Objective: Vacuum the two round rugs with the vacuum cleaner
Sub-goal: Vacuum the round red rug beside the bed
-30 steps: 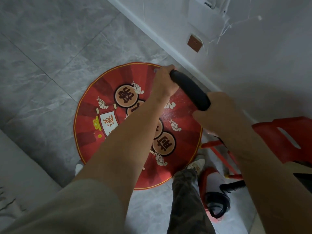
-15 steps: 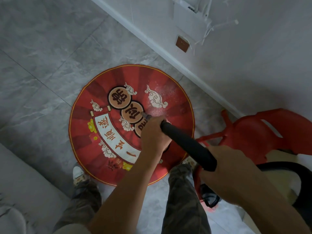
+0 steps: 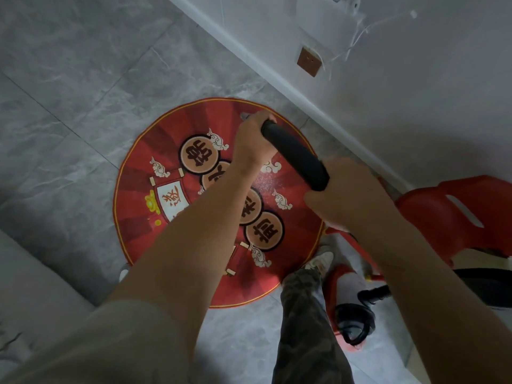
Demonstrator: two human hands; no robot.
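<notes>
Now both hands clamp the black vacuum wand (image 3: 295, 155) — left hand (image 3: 253, 139) curled round its far end, right hand (image 3: 349, 195) wrapped round the near end — over the red round rug (image 3: 166, 217), which lies on grey tiles (image 3: 83, 106) beside the wall (image 3: 415, 92).

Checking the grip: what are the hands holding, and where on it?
The black vacuum tube: the left hand grips its far end, the right hand its near end.
</notes>
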